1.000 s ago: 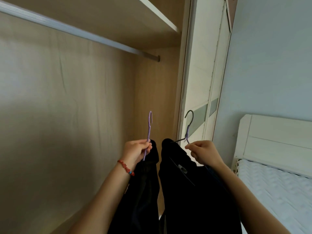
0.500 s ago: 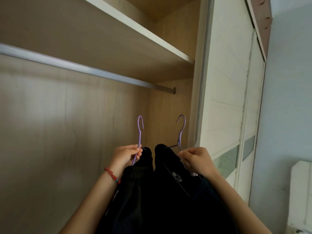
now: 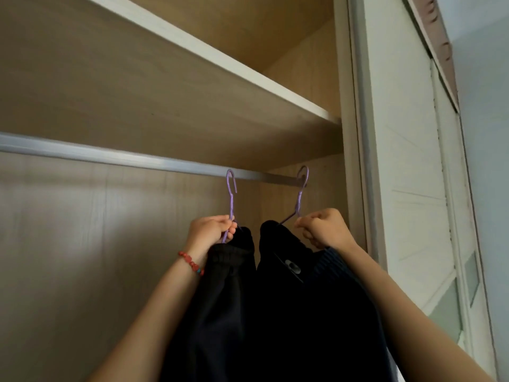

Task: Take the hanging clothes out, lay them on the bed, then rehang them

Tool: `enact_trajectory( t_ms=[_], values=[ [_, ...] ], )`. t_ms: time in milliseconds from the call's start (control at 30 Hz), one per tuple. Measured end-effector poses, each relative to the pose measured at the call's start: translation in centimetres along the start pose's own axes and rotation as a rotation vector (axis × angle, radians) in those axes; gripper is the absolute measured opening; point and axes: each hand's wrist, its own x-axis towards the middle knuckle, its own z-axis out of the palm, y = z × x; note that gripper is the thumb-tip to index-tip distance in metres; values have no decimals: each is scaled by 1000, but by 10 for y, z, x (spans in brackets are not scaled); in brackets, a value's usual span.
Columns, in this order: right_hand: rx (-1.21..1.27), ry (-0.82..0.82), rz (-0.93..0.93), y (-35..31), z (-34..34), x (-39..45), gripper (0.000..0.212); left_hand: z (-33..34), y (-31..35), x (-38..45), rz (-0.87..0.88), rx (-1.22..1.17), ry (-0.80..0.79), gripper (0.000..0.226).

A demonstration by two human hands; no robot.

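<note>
Gripping: left hand closed on one purple hanger; right hand pinching the other hanger.
Axis: both hanger necks upright, hooks topmost, level with the rail.
Count: two hangers, two dark garments hanging down beneath.
Place: inside wardrobe, under the shelf.

rail | two purple hanger hooks at it, right end

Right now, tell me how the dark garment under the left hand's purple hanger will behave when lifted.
The dark knitted garment is probably floppy: it hangs in slack folds from the thin purple wire hanger. It likely swings freely, since the left hand grips only the hanger's neck.
</note>
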Motion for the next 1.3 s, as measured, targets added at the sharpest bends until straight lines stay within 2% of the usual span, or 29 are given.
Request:
enact_trajectory(
  t_ms=[67,167,267,367,533,900,1133,1200,1300],
  values=[
    [-5,-14,-31,0,7,20,22,0,11,20,42,33,5,32],
    [-27,-40,-65,-4,19,49,25,2,27,45,89,74,23,26],
    [-26,-46,-121,-6,34,78,41,-1,38,71,112,124,68,19],
    [-4,-54,-140,-4,48,102,50,-9,45,88,128,171,118,28],
    [-51,-104,-149,5,68,130,50,-24,51,100,172,213,186,34],
    [-253,-176,-203,33,106,169,43,-55,40,120,68,234,238,31],
    [-332,-167,-224,53,114,175,23,-65,20,118,29,255,222,31],
    [-336,-166,-232,55,111,177,26,-66,20,115,36,245,217,31],
    [-343,-144,-229,62,107,178,42,-66,22,111,33,258,211,33]
  ],
)
